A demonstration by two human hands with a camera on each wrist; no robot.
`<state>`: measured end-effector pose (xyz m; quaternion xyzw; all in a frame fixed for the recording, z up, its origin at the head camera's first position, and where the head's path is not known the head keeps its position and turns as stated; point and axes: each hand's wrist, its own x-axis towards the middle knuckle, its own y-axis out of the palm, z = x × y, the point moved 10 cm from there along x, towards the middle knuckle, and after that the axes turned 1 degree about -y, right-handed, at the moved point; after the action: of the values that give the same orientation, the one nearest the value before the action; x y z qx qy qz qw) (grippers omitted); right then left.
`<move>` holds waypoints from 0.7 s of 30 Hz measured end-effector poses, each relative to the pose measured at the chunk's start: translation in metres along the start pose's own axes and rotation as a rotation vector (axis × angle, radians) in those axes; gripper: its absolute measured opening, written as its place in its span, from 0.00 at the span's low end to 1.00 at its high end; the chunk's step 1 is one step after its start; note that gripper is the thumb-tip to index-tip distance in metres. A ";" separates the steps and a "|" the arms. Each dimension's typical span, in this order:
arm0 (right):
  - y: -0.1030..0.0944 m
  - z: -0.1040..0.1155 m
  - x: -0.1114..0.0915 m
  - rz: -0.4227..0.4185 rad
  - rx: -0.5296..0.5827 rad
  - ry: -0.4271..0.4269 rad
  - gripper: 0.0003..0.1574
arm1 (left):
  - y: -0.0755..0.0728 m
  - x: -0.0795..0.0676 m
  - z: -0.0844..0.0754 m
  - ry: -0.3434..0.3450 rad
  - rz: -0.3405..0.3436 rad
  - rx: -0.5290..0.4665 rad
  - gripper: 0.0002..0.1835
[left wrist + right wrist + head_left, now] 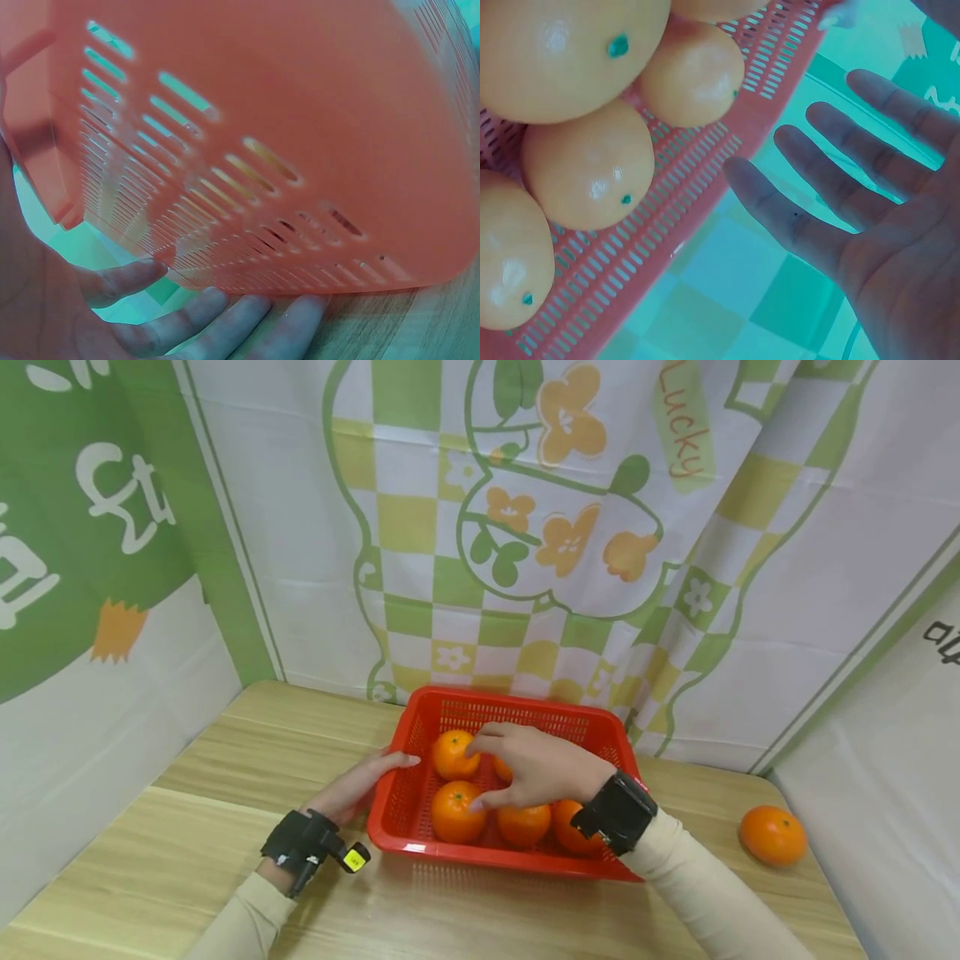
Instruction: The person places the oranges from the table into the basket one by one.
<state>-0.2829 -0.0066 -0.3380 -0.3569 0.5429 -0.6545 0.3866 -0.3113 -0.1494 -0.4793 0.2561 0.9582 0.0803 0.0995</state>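
A red plastic basket (495,857) with slotted walls stands on the table and holds several oranges (458,812). My left hand (352,789) holds its left end, thumb over the rim and the other fingers against the outer wall, as the left wrist view shows. Above the oranges hovers my right hand (542,766), its fingers spread and slightly bent with nothing between them. In the right wrist view its fingers (780,210) are apart from the oranges (592,165). From the head view this hand partly hides the fruit at the back and right.
One more orange (773,835) lies on the wooden table (255,752) at the right, outside the basket. A patterned curtain (412,527) hangs directly behind the basket. White-and-green cloth walls (885,760) border both sides of the table.
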 end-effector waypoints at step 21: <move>-0.036 -0.019 -0.045 -0.151 -0.021 0.056 0.35 | 0.003 -0.001 0.000 -0.023 0.036 -0.033 0.34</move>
<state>-0.2838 0.0454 -0.3078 -0.3823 0.5319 -0.6859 0.3171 -0.3087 -0.1474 -0.4788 0.2727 0.9507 0.0949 0.1132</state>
